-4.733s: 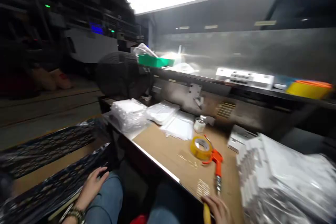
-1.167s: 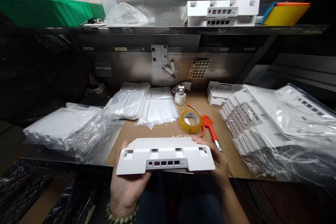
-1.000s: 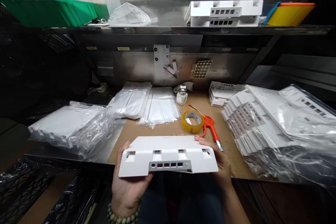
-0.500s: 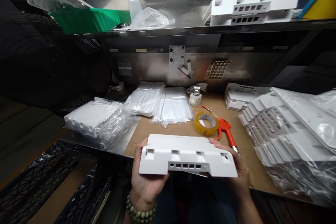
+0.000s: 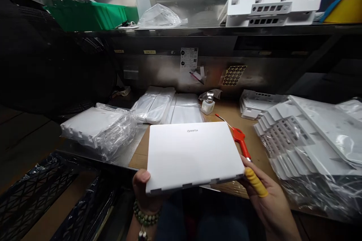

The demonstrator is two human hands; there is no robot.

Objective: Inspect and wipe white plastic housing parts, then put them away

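Note:
A white plastic router housing (image 5: 194, 156) with upside-down HUAWEI lettering is held over the front edge of the bench, its broad flat face turned up toward me. My left hand (image 5: 144, 186) grips its near left corner, thumb on the edge and the other fingers hidden beneath. At the right end my right hand (image 5: 263, 192) holds the near corner, with a yellow cover on the thumb. Just beyond the housing lie a red air blow gun (image 5: 240, 141) and flat clear plastic bags (image 5: 185, 109). The housing hides the tape roll.
Bagged housings (image 5: 92, 124) lie at left, with a larger bagged stack (image 5: 305, 139) at right. A small pump bottle (image 5: 208, 103) stands behind. The shelf above carries a green bin (image 5: 85, 17), a squeeze bottle (image 5: 143, 3) and more housings (image 5: 274, 7). A black crate (image 5: 36, 192) sits low left.
The housing has tilted so its broad face shows instead of the side with port openings. Both hands have shifted to its near corners, and the yellow thumb cover has come into view.

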